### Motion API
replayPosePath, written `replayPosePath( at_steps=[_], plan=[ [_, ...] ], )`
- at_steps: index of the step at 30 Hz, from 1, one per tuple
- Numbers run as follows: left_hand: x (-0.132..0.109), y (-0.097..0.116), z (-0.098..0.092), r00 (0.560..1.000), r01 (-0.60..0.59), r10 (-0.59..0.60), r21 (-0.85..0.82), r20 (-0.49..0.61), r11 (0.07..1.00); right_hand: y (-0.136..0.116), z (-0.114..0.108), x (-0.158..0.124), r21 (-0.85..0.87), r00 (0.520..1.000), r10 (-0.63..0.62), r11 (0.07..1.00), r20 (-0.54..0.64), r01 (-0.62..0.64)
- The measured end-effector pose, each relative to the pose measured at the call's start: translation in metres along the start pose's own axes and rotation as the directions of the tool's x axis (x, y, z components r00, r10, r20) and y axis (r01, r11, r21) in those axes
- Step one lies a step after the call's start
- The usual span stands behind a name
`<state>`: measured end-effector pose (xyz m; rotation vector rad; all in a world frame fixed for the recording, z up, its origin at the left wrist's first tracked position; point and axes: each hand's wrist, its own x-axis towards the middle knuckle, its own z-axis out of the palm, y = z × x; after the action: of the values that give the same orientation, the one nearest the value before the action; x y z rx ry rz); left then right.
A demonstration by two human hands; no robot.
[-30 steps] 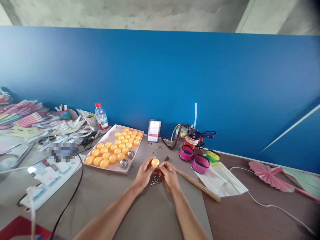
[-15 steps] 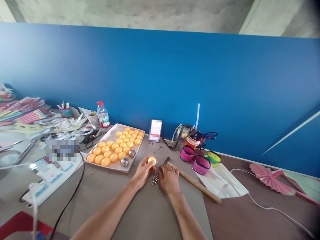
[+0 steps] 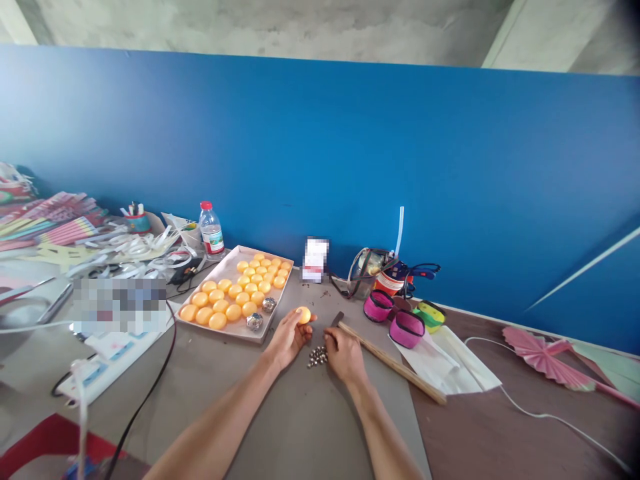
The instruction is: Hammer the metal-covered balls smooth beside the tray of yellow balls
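My left hand (image 3: 289, 338) is closed round an orange table tennis ball (image 3: 303, 315), holding it up between thumb and fingers above the table. A small heap of shiny metal beads (image 3: 317, 358) lies between my hands. At the heap's right edge my right hand (image 3: 345, 353) has its thumb and fingers pinched together; what they hold, if anything, is too small to make out. Just beyond that hand lies a tool with a dark metal head and a long wooden handle (image 3: 400, 367). A white tray (image 3: 220, 331) of orange balls, with two silvery crumpled-looking balls (image 3: 255, 321), stands to the left.
Behind the tray stands a water bottle (image 3: 212, 230). A power strip (image 3: 107, 357) and a dark cable (image 3: 159, 373) lie at the left. Pink mesh bands (image 3: 407, 329), white sheets (image 3: 453, 363) and a pink paper fan (image 3: 545, 357) are on the right. A blue partition (image 3: 320, 153) closes off the back.
My right hand has drawn back slightly from the beads, its fingers now pinched, uncovering more of the heap. My left hand has tilted the ball slightly upward. The view has shifted a little.
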<state>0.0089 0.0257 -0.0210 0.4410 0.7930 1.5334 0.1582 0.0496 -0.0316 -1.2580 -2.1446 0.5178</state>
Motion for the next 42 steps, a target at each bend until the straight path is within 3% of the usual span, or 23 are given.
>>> replayPosePath(
  at_steps=[5, 11, 17, 22, 29, 36, 42],
  plan=[
    [-0.001, 0.001, 0.001, 1.0, 0.023, -0.023, -0.001, 0.012, 1.0, 0.015, -0.003, 0.002, 0.099, 0.994, -0.018, 0.995, 0.104, 0.008],
    [0.0, -0.001, 0.0, 0.999, 0.027, -0.027, 0.008, 0.023, 1.0, 0.012, -0.012, 0.002, 0.132, 0.967, -0.111, 0.988, 0.229, 0.082],
    [-0.001, -0.001, -0.001, 0.998, 0.019, -0.02, 0.034, 0.056, 0.999, 0.009, -0.01, 0.002, 0.157, 0.978, -0.119, 0.983, 0.173, 0.092],
    [-0.002, -0.001, 0.0, 0.998, 0.033, -0.035, 0.034, 0.044, 0.999, 0.014, -0.005, 0.004, 0.317, 0.997, -0.05, 0.948, 0.059, 0.029],
    [-0.003, -0.001, -0.001, 0.997, 0.038, -0.038, 0.005, 0.061, 0.999, 0.012, 0.003, 0.003, 0.458, 0.992, 0.048, 0.884, 0.121, -0.098],
    [-0.002, 0.001, 0.002, 0.997, 0.053, -0.049, -0.074, 0.061, 0.996, 0.009, 0.003, 0.008, 0.697, 0.985, 0.153, 0.698, 0.082, -0.166],
    [-0.002, -0.004, 0.001, 0.993, 0.052, -0.042, -0.086, 0.114, 0.995, 0.0, 0.001, 0.009, 0.772, 0.981, 0.191, 0.617, 0.04, -0.152]
  ],
)
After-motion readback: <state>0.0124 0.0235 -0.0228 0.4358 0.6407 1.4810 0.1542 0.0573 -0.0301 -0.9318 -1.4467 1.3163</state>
